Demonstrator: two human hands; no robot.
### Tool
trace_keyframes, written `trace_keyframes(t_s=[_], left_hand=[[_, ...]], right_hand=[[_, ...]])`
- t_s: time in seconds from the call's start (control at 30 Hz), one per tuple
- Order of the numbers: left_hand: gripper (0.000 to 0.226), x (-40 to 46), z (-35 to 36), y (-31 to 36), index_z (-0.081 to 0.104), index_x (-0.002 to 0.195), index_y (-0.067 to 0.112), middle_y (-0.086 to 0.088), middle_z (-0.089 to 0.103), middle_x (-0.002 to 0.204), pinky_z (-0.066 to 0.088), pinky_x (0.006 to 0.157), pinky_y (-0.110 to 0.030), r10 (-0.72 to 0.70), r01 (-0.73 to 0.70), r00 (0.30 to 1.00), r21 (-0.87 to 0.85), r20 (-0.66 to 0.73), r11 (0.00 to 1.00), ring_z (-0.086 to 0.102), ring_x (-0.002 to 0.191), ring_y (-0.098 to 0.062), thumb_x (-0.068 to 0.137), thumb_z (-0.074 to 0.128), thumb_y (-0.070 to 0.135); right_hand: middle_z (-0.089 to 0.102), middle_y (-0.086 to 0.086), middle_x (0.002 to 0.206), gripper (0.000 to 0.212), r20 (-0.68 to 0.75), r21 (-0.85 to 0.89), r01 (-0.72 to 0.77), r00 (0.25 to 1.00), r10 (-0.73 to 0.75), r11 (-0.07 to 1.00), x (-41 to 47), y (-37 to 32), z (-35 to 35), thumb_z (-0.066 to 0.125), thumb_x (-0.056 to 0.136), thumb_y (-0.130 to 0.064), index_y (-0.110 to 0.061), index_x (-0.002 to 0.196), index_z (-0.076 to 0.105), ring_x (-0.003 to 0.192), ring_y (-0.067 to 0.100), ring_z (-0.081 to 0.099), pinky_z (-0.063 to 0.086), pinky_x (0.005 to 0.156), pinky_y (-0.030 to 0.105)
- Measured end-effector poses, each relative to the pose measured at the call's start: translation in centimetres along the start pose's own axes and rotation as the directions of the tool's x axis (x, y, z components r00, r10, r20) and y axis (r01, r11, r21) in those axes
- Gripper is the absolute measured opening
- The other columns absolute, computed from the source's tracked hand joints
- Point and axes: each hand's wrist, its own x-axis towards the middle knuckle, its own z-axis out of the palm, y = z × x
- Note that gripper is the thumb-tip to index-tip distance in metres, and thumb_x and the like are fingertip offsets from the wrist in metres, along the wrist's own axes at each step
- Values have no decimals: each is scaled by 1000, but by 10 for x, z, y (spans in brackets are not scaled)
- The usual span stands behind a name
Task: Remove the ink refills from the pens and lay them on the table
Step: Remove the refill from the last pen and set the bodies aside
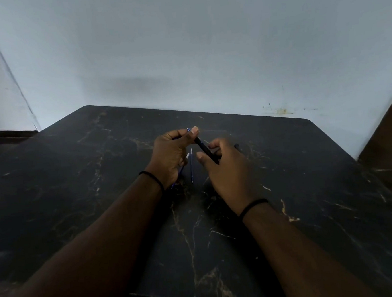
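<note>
Both hands met above the middle of the dark marbled table (284,165). The left hand (171,154) had its fingers curled, thumb and forefinger pinching the blue top end of a black pen (205,150). The right hand (226,167) curled round the pen's lower barrel, which slanted down to the right between them. Two blue ink refills lay on the tabletop beneath: one refill (191,166) in the gap between the hands, the other refill (180,171) partly hidden behind the left palm. A black band (252,208) circled the right wrist, and a pale wall (183,45) stood just behind the table
</note>
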Motion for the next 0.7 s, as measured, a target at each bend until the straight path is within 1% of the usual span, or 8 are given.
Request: trace_keyframes(t_s=[0.1,0.17,0.27,0.33,0.4,0.5,0.6,0.7], left_hand=[[18,0,1,0,71,80,8,-22,69,93,27,33,-18,-4,4,1000,7,-4,1000,29,32,-7,87,72,25],[18,-1,1,1,71,82,6,-27,66,97,27,33,-19,-10,10,1000,2,-11,1000,28,32,-7,87,72,24],[22,-1,2,2,70,88,1,-32,63,102,27,34,-18,-10,10,1000,0,-21,1000,27,33,-7,88,70,23],[21,-2,3,2,70,87,1,-32,63,101,26,34,-18,1,-1,1000,17,-14,1000,27,33,-8,88,70,23],[18,-2,3,1,71,84,4,-29,63,97,25,33,-18,11,-11,1000,14,-8,1000,27,32,-7,88,70,22],[18,-1,3,1,70,83,4,-28,62,96,25,33,-17,11,-11,1000,26,-6,1000,27,31,-6,88,70,21],[18,0,2,0,70,83,3,-29,60,96,24,33,-17,4,-4,1000,21,-13,1000,26,31,-7,88,71,21],[17,-1,3,1,69,81,2,-29,59,94,28,32,-17,3,-3,1000,13,-23,1000,31,30,-6,88,71,18]], right_hand=[[59,-14,79,22,-45,-33,13,999,-14,999,-1,3,1,73,85,-33,-26,92,53,72,7,58,50,63,31],[58,-11,73,15,-39,-51,28,999,-30,998,0,4,2,67,90,-33,-24,85,56,67,6,56,51,61,33],[52,-7,65,29,-8,-121,66,998,-67,990,1,4,4,51,99,-38,-21,77,56,60,11,51,42,57,34],[58,-10,72,21,-8,-83,57,998,-58,995,1,3,4,54,97,-42,-24,87,59,65,9,55,42,60,30],[62,-11,84,23,-31,-20,15,999,-16,1000,0,3,3,68,87,-43,-28,100,57,73,8,60,48,62,28],[58,-14,77,23,-50,-19,18,999,-19,1000,-1,4,2,75,83,-33,-28,89,53,69,3,57,50,59,30],[60,-11,73,15,-28,-38,16,999,-17,999,0,4,1,69,90,-33,-24,83,58,68,7,58,54,64,37],[62,-6,71,19,11,-67,33,999,-33,997,0,3,1,60,95,-36,-21,84,61,66,14,59,54,65,42]])
